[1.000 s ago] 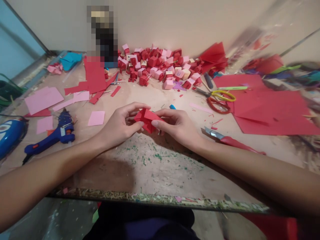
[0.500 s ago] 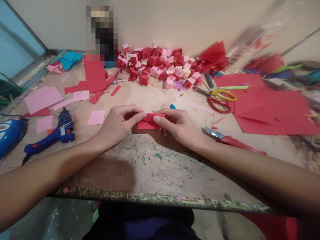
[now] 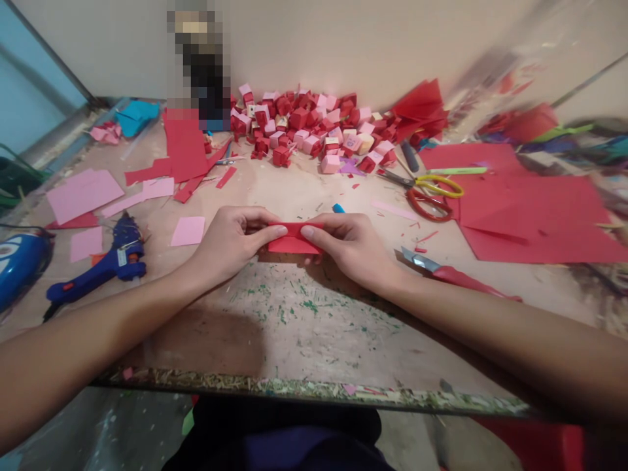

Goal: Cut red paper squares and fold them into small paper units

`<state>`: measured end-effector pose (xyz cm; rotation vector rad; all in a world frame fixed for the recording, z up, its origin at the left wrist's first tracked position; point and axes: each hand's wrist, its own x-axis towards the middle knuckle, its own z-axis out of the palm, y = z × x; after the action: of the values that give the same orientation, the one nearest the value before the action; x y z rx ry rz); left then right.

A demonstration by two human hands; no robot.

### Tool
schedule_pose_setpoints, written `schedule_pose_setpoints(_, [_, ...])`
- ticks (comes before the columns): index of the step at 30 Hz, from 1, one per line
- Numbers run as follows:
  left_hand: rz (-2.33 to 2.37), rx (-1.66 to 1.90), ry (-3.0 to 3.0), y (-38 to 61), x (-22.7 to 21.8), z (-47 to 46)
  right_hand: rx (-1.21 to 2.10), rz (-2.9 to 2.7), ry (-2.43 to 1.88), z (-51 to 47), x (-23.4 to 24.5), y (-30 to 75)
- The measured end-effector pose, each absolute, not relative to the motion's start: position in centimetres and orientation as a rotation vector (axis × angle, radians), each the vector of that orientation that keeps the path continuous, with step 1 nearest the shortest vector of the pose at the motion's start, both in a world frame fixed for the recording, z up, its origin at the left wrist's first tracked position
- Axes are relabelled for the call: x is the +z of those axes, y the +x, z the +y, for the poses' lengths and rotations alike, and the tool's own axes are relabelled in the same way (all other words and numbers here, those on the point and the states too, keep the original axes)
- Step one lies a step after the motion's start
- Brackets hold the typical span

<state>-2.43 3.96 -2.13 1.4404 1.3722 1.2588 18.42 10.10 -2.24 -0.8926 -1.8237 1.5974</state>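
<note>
While the left hand (image 3: pixel 235 234) pinches one end of a folded red paper (image 3: pixel 294 245) and the right hand (image 3: pixel 350 241) pinches the other, thumbs (image 3: pixel 310 233) close together on top, uneven pressure could skew the crease. The paper is between the hands, over the middle of the worktop (image 3: pixel 196 356); the green scraps (image 3: pixel 309 305) near it could get caught in a fold. Just beyond the right forearm (image 3: pixel 466 327), a knife (image 3: pixel 458 277) lies with its blade bare, so a careless sideways reach could end in a cut. Farther off, the glue gun (image 3: pixel 110 265) could burn the left arm if hot, which I cannot tell.
</note>
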Motion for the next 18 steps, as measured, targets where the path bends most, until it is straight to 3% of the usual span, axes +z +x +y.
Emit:
schedule_pose_setpoints(9, [1.435, 1.326, 1.488, -2.48, -2.28, 3.89, 1.630, -1.768, -0.904, 10.14, -1.99, 18.50])
schedule_pose_setpoints(18, [1.465, 1.334, 2.156, -2.76, -2.46, 3.10, 1.631, -1.739, -0.911, 10.17, -1.95, 18.52])
